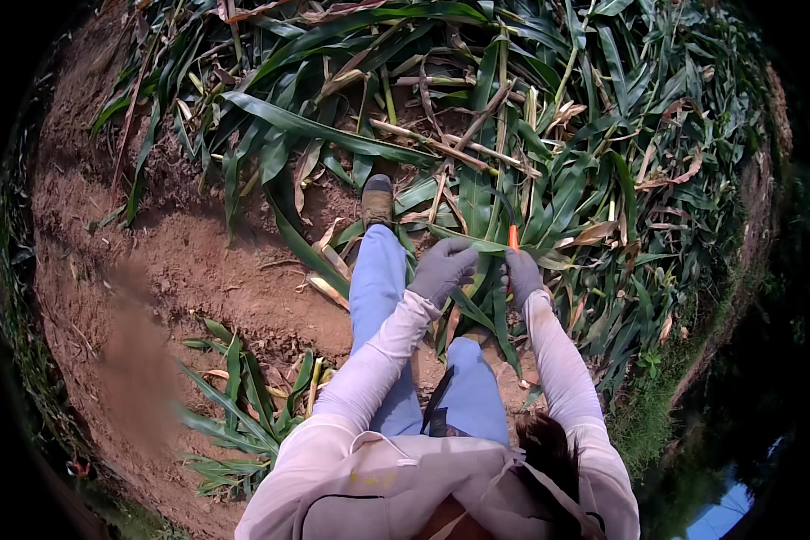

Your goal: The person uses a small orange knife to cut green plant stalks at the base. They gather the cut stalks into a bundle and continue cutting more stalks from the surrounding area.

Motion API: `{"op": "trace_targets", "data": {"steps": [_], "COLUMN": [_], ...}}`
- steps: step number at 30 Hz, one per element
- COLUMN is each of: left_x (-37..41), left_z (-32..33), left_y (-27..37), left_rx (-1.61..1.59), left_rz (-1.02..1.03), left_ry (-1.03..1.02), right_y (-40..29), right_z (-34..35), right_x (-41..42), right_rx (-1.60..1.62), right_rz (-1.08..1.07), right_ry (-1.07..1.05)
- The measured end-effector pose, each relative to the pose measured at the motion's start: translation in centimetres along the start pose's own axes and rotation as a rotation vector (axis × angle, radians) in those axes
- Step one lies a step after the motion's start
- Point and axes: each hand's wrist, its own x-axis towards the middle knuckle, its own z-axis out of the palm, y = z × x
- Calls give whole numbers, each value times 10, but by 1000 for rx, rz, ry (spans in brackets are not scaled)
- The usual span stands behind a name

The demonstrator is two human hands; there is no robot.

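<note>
Around the orange handle of a sickle, my gloved right hand is closed; the dark curved blade points away from me over the leaves. My gloved left hand is beside it with bent fingers, just below a long green corn leaf. Whether the fingers pinch anything is unclear. Cut corn stalks and green and dried leaves lie in a heap beyond both hands.
Reddish bare soil stretches to the left. A smaller bunch of corn leaves lies at lower left. My left boot is beside the heap's near edge. Grass borders the right side.
</note>
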Motion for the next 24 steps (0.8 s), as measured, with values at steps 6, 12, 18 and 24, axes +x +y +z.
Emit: {"op": "trace_targets", "data": {"steps": [6, 12, 18, 24], "left_x": [93, 157, 160, 172], "left_z": [-16, -66, -54, -55], "left_y": [4, 19, 22, 9], "left_rx": [-137, -50, 376, 249], "left_rz": [1, -40, 57, -35], "left_ry": [40, 117, 276, 412], "right_y": [-26, -104, -62, -23], "right_z": [69, 135, 115, 117], "right_x": [176, 259, 349, 311], "right_rx": [-348, -1003, -1220, -742], "right_rz": [-465, -410, -464, -427], "right_ry": [282, 201, 282, -20]}}
